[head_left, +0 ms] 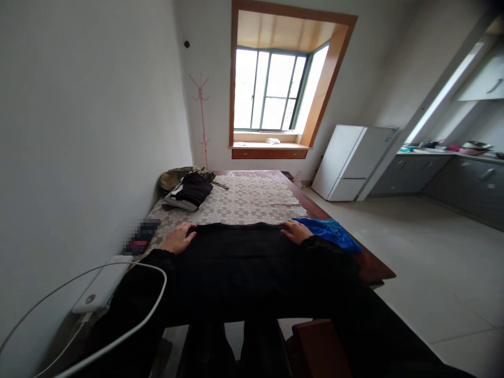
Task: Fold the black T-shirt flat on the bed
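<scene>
A black garment (240, 262) lies spread across the near end of the table, and its lower part reaches down over the near edge. At its far left corner rests my left hand (179, 238), thumb apart from the fingers. My right hand (297, 231) touches the far right corner, its fingers stretched over the cloth. Both hands look open. Just beyond my right hand is a crumpled blue cloth (334, 233), partly hidden by my sleeve. What kind of garment the black one is, I cannot tell.
A patterned tablecloth (255, 194) covers the wooden table. Folded dark clothes (192, 190) and an olive bag (173, 178) lie at the far left. A white power strip (104, 283) with a cable (161, 294) stands by the left wall. A white fridge (354, 163) is at the right.
</scene>
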### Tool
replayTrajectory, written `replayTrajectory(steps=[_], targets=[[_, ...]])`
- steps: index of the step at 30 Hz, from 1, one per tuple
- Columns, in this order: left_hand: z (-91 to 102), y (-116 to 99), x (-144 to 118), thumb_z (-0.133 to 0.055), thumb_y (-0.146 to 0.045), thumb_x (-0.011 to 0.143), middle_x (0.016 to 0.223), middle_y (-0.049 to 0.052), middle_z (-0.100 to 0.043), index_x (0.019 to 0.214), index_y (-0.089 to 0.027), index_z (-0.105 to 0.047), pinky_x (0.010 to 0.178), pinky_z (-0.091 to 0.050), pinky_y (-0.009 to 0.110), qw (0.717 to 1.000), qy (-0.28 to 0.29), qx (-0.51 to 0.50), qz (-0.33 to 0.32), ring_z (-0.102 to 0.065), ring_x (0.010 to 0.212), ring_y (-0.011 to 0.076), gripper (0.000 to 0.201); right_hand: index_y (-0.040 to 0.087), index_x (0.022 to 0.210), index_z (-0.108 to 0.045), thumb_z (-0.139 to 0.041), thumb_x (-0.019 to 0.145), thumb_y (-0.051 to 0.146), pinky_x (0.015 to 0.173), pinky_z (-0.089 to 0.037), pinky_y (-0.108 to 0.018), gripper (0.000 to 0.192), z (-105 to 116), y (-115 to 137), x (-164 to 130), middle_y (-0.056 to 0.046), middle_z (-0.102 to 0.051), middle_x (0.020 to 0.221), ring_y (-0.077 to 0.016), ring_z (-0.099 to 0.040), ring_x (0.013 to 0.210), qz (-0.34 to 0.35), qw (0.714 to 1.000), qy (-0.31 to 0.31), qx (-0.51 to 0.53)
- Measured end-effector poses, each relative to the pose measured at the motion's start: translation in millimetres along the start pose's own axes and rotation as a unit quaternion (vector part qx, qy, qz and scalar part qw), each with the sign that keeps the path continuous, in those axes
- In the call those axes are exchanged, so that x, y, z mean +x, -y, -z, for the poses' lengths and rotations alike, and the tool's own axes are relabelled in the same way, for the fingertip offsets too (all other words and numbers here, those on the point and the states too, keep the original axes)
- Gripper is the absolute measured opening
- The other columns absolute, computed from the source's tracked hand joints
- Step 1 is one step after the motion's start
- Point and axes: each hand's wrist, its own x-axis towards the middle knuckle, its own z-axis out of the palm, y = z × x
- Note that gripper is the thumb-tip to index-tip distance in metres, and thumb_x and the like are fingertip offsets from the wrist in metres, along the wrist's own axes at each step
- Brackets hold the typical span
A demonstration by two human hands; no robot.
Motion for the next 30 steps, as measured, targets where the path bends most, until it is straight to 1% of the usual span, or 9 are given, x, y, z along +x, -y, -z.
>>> replayTrajectory(steps=[2, 4, 8, 11, 13, 18, 22, 25, 30], targets=[[-8.8, 9.6, 21.5, -0.054, -0.032, 0.094, 0.133, 0.010, -0.069, 0.118, -0.022, -0.068, 0.107, -0.045, 0.037, 0.999, -0.007, 0.050, -0.002, -0.063, 0.124, 0.0254, 0.030, 0.025, 0.118, -0.074, -0.065, 0.092, 0.028, 0.099, -0.048, -0.034, 0.027, -11.8, -4.5, 16.2, -0.009, -0.072, 0.124, -0.0252, -0.066, 0.115, -0.011, 0.999, 0.005, -0.041], [-15.4, 20.8, 32.9, -0.057, -0.032, 0.094, 0.128, 0.010, -0.070, 0.114, -0.022, -0.068, 0.104, -0.046, 0.037, 0.997, 0.004, 0.079, -0.004, -0.064, 0.120, 0.0256, 0.024, 0.024, 0.115, -0.075, -0.067, 0.092, 0.032, 0.098, -0.047, -0.037, 0.026, -21.4, -13.0, 23.7, -0.010, -0.072, 0.122, -0.0269, -0.066, 0.115, -0.019, 0.998, 0.007, -0.051], [-22.2, 38.6, 41.1, -0.058, -0.033, 0.094, 0.121, 0.011, -0.071, 0.104, -0.021, -0.069, 0.099, -0.047, 0.041, 0.994, 0.017, 0.105, -0.005, -0.064, 0.116, 0.0292, 0.018, 0.024, 0.108, -0.076, -0.067, 0.091, 0.037, 0.098, -0.043, -0.042, 0.023, -32.3, -30.9, 30.7, -0.010, -0.073, 0.116, -0.0299, -0.063, 0.115, -0.035, 0.997, 0.004, -0.069], [-21.9, 47.1, 47.7, -0.058, -0.034, 0.094, 0.127, 0.012, -0.070, 0.113, -0.022, -0.068, 0.100, -0.045, 0.043, 0.993, 0.021, 0.117, -0.005, -0.060, 0.121, 0.0316, 0.024, 0.023, 0.103, -0.075, -0.063, 0.094, 0.035, 0.097, -0.042, -0.039, 0.020, -34.1, -40.3, 36.4, -0.008, -0.073, 0.114, -0.0273, -0.064, 0.114, -0.032, 0.997, 0.012, -0.072], [-20.0, 51.5, 53.2, -0.060, -0.038, 0.093, 0.126, 0.009, -0.071, 0.117, -0.024, -0.068, 0.101, -0.045, 0.041, 0.992, 0.031, 0.119, -0.012, -0.060, 0.121, 0.0302, 0.029, 0.023, 0.105, -0.074, -0.059, 0.097, 0.034, 0.094, -0.043, -0.036, 0.020, -33.8, -44.5, 39.4, -0.007, -0.073, 0.114, -0.0244, -0.066, 0.110, -0.030, 0.997, 0.019, -0.073], [-14.5, 55.6, 58.2, -0.056, -0.045, 0.094, 0.116, 0.009, -0.075, 0.104, -0.023, -0.074, 0.098, -0.046, 0.039, 0.991, 0.041, 0.128, -0.017, -0.062, 0.114, 0.0291, 0.030, 0.021, 0.103, -0.074, -0.060, 0.097, 0.033, 0.086, -0.045, -0.032, 0.019, -32.5, -47.0, 40.4, -0.009, -0.069, 0.125, -0.0227, -0.067, 0.108, -0.032, 0.995, 0.020, -0.090], [-6.2, 54.4, 51.8, -0.049, -0.044, 0.097, 0.118, 0.009, -0.075, 0.104, -0.023, -0.074, 0.101, -0.044, 0.043, 0.990, -0.003, 0.140, -0.031, -0.061, 0.118, 0.0309, 0.034, 0.021, 0.102, -0.074, -0.062, 0.097, 0.034, 0.089, -0.044, -0.035, 0.019, -26.6, -43.3, 38.6, -0.010, -0.071, 0.115, -0.0256, -0.067, 0.106, -0.033, 0.993, 0.011, -0.110], [4.1, 56.5, 47.5, -0.044, -0.045, 0.098, 0.114, 0.008, -0.076, 0.109, -0.024, -0.073, 0.099, -0.045, 0.041, 0.991, -0.035, 0.126, -0.034, -0.064, 0.113, 0.0291, 0.037, 0.021, 0.104, -0.073, -0.060, 0.098, 0.037, 0.091, -0.042, -0.036, 0.022, -15.4, -42.2, 38.4, -0.010, -0.072, 0.113, -0.0262, -0.066, 0.105, -0.026, 0.992, -0.015, -0.122], [10.7, 59.7, 50.9, -0.043, -0.046, 0.099, 0.112, 0.007, -0.077, 0.111, -0.026, -0.072, 0.092, -0.048, 0.036, 0.992, -0.015, 0.124, -0.013, -0.068, 0.106, 0.0272, 0.037, 0.022, 0.104, -0.071, -0.054, 0.102, 0.041, 0.093, -0.042, -0.037, 0.026, -1.3, -36.4, 43.4, -0.011, -0.073, 0.112, -0.0264, -0.064, 0.106, -0.017, 0.991, -0.041, -0.125]])
